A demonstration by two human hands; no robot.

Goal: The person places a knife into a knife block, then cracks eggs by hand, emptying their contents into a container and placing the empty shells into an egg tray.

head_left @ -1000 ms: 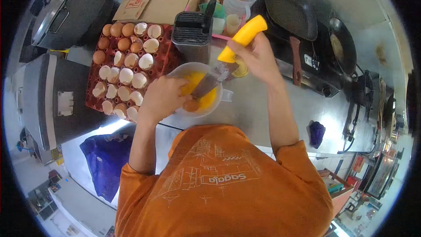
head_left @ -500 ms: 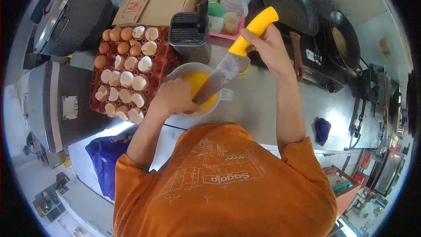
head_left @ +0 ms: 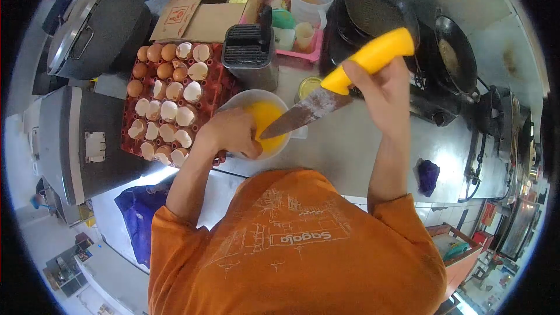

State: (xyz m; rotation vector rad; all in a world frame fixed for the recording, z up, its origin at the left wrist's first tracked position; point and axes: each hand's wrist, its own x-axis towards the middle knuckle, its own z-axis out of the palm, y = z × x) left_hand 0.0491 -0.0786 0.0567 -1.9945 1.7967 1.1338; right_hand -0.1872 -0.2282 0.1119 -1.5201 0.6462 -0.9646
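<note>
"Yellow-handled knife (head_left: 326, 94), what's changed?"
"Swung right, flatter; right hand (head_left: 382, 84) fingers clamped on it, centre-right. Tip's over the jug (head_left: 248, 97), mid-frame."
"Left hand (head_left: 233, 129)?"
"Fingers curled over jug's left rim, grip can't tell. Brown egg's out of sight now; blade's probably done with it."

Knife handle (head_left: 372, 54) smooth plastic; blade (head_left: 310, 109) metal; countertop (head_left: 338, 154) glossy metal.

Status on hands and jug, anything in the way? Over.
Right hand grips yellow-handled knife over plastic egg jug. Left hand at jug's left side, grip unclear. Egg tray close on the left.
</note>
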